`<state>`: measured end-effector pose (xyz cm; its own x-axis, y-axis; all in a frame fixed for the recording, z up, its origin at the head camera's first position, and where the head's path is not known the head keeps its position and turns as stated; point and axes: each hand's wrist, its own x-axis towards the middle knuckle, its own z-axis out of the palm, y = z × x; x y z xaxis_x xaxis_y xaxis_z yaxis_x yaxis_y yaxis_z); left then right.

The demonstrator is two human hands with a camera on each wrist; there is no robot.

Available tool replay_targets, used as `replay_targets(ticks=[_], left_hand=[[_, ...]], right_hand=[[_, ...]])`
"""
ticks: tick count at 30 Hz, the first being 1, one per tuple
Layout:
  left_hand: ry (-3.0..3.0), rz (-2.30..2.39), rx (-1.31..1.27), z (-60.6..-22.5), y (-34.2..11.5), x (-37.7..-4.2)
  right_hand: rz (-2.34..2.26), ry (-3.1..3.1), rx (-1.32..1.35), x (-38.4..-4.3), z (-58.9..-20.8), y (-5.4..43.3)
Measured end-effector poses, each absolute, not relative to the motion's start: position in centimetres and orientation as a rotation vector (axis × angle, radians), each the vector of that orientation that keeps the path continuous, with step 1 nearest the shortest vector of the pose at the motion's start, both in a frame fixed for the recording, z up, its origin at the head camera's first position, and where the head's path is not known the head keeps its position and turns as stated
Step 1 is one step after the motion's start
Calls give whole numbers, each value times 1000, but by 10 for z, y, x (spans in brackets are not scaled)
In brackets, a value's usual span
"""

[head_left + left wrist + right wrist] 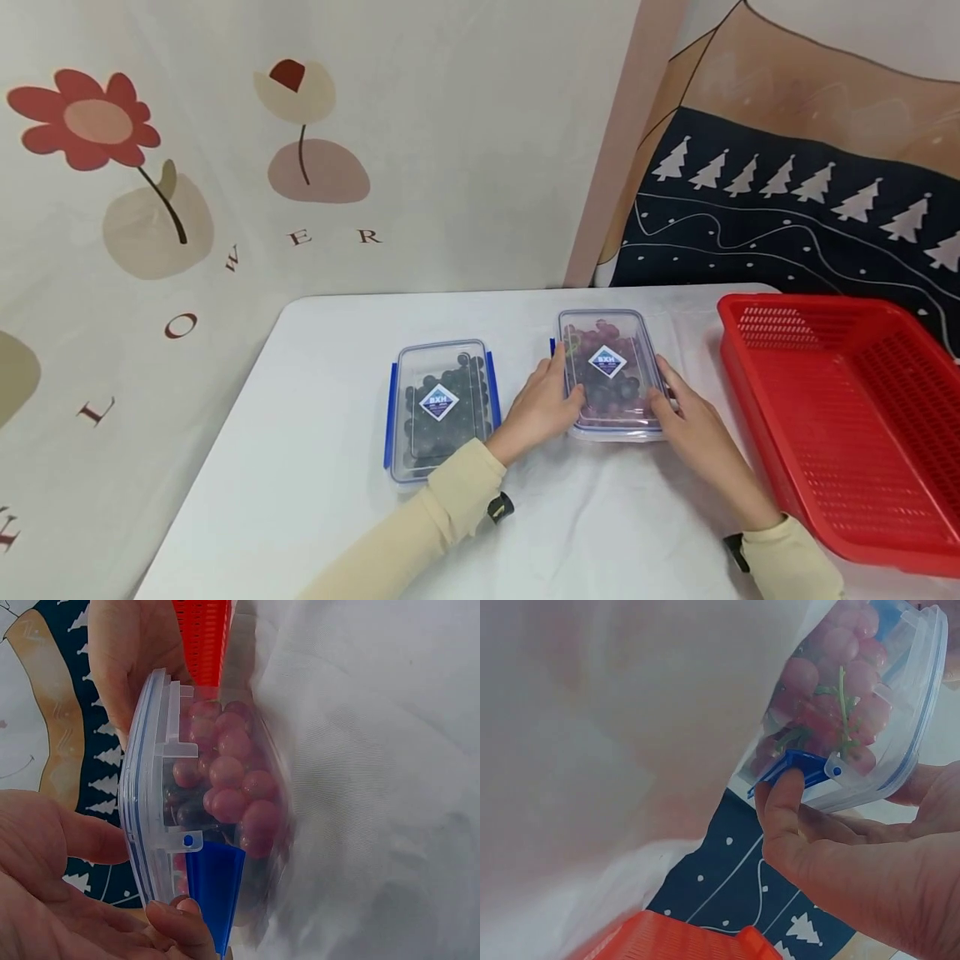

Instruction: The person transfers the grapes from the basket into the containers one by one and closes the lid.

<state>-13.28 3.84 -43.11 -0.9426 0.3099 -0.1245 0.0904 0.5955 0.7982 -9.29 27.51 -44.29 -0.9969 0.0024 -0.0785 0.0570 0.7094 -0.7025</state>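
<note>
Both hands hold a clear lidded food container (613, 400) filled with red and dark grapes; a blue and white diamond label is on its lid. On its left side, my left hand (542, 407) lays its thumb over the lid, its fingertips at a blue latch (215, 889) that hangs down. My right hand (693, 425) grips the opposite side, its fingers on another blue latch (799, 763), which stands out from the wall. Left of these hands lies a second clear container (442, 450) of dark grapes, its blue side latches lying along the lid edges.
A red plastic basket (772, 467) with perforated walls stands at the right, close to my right forearm. The white-covered table (300, 433) meets a printed curtain (465, 167) at its back and left.
</note>
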Motion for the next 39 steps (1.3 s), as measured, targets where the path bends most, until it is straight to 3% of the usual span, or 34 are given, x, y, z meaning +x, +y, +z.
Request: replay_targets(ticks=[18,30,39], left_hand=[[2540,1394,306,-441,42,-134],[2669,1287,200,-435,47,-131],[2776,1234,264,-435,50,-129]], right_hand=[[-1251,2760,-39,-104,-442,280],[-1251,2764,45,-105,-443,277],[-1253,2991,-80,-97,-448,274]])
